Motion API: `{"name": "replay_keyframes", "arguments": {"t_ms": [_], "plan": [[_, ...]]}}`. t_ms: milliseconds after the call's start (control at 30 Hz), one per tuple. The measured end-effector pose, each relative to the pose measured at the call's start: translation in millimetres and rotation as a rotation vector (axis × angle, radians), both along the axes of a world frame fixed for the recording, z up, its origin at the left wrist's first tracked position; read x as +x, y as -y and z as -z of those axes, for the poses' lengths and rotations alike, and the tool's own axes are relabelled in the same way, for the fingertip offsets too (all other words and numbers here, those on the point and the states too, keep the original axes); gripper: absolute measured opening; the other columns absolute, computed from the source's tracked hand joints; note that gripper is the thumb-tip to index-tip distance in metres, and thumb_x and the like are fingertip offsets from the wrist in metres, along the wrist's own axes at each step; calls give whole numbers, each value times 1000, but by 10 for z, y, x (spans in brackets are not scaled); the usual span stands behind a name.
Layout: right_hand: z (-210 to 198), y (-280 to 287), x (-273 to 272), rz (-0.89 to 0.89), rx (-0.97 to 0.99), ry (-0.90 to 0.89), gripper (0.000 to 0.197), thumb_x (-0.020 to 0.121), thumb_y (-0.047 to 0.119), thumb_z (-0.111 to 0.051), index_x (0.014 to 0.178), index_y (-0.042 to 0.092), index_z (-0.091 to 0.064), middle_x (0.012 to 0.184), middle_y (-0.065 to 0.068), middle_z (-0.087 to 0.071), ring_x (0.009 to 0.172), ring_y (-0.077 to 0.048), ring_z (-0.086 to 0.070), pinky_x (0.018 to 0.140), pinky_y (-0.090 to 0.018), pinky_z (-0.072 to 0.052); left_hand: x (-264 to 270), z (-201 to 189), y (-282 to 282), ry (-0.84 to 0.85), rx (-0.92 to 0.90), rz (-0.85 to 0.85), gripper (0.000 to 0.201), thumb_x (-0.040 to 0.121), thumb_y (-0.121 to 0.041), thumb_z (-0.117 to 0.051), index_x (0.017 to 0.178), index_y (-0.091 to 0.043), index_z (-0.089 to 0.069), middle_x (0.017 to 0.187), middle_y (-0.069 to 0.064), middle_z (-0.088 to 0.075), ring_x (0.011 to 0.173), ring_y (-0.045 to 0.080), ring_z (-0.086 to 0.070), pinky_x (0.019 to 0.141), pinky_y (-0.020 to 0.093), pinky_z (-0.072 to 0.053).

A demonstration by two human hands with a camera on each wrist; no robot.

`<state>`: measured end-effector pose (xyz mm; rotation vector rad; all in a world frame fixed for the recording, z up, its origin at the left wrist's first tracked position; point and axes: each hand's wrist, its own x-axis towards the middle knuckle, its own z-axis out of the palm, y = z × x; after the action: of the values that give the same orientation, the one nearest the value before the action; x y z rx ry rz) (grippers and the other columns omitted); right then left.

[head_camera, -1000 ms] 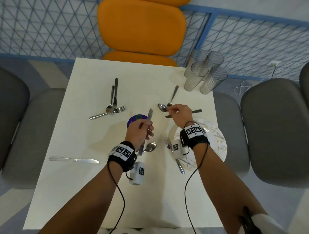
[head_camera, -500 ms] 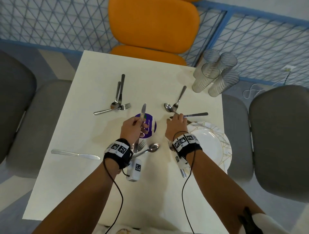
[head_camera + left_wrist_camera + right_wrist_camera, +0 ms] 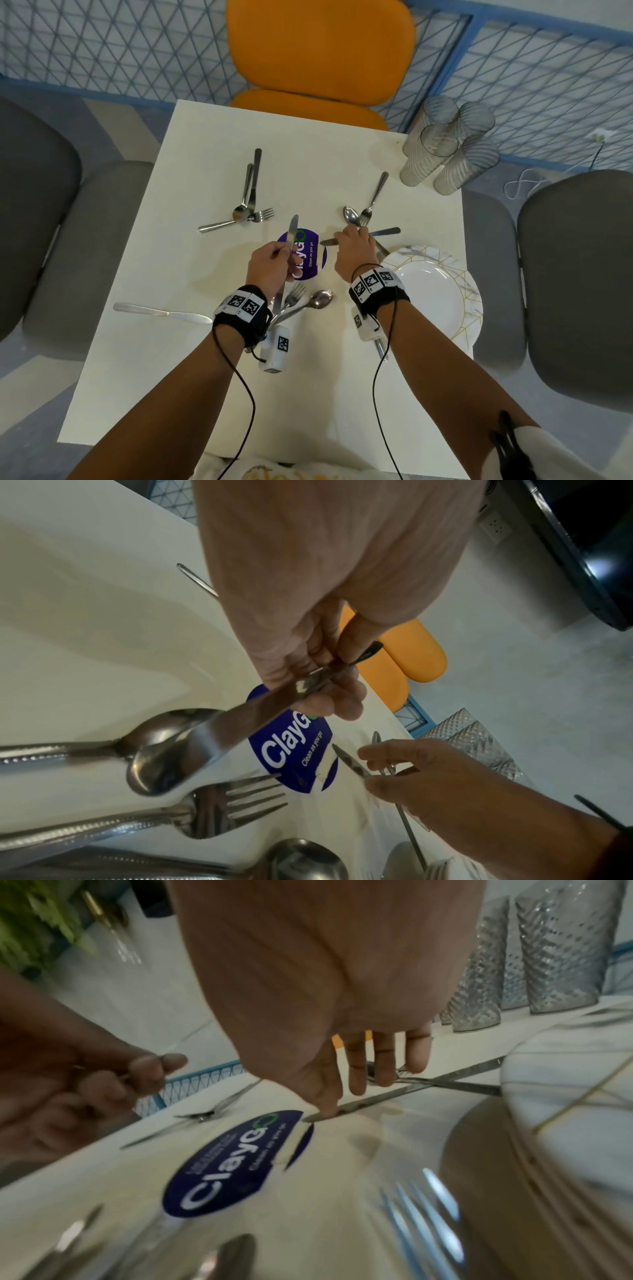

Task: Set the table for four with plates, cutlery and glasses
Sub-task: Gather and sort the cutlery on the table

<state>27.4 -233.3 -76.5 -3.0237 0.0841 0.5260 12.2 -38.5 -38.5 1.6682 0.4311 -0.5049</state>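
Note:
My left hand (image 3: pixel 279 257) grips a table knife (image 3: pixel 293 229) by its handle, blade pointing away, above the purple sticker (image 3: pixel 310 260). The left wrist view shows the fingers (image 3: pixel 329 696) curled round that knife (image 3: pixel 240 718). My right hand (image 3: pixel 349 240) is down on a second knife (image 3: pixel 385 232) lying crosswise on the white table (image 3: pixel 205 359). Its thumb (image 3: pixel 325 1107) and fingers pinch that knife (image 3: pixel 411 1088) near the blade. A spoon (image 3: pixel 351 216) and fork (image 3: pixel 375 195) lie just beyond. White plates (image 3: pixel 435 291) are stacked at the right edge. Several ribbed glasses (image 3: pixel 445 144) stand at the far right corner.
A fork (image 3: pixel 296 296) and spoon (image 3: pixel 322 299) lie under my left wrist. More cutlery (image 3: pixel 248 202) is heaped at the far left, and a lone knife (image 3: pixel 161 312) lies at the left. An orange chair (image 3: pixel 318 58) and grey chairs (image 3: pixel 575 274) ring the table.
My right hand has come back from the spoon's bowl and settled onto the crosswise knife. My left hand has swung its knife upright, over the sticker's left side.

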Motion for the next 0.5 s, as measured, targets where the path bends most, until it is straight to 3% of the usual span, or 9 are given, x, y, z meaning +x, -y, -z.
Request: {"name": "replay_keyframes", "arguments": {"t_ms": [100, 233, 500], "plan": [[60, 70, 96, -27, 51, 26, 47, 85, 6, -64, 131, 11, -56, 136, -9, -46, 127, -30, -42, 106, -42, -43, -1, 15, -33, -8, 12, -5, 19, 107, -11, -52, 105, -6, -71, 81, 9, -76, 61, 18, -70, 58, 31, -56], [114, 134, 224, -50, 123, 43, 28, 86, -3, -63, 114, 4, -63, 127, -12, -53, 121, -29, -47, 98, -37, -46, 0, 28, -71, -18, 26, -15, 19, 106, -12, -53, 106, -7, -71, 85, 10, -76, 63, 18, -70, 60, 33, -58], [105, 239, 376, -38, 211, -58, 12, 88, 1, -64, 96, 9, -63, 113, -8, -59, 108, -26, -54, 89, -34, -50, 23, 16, -95, -24, -21, -56, 19, 107, -14, -53, 105, -7, -71, 79, 8, -74, 64, 20, -69, 59, 31, -59]]}}
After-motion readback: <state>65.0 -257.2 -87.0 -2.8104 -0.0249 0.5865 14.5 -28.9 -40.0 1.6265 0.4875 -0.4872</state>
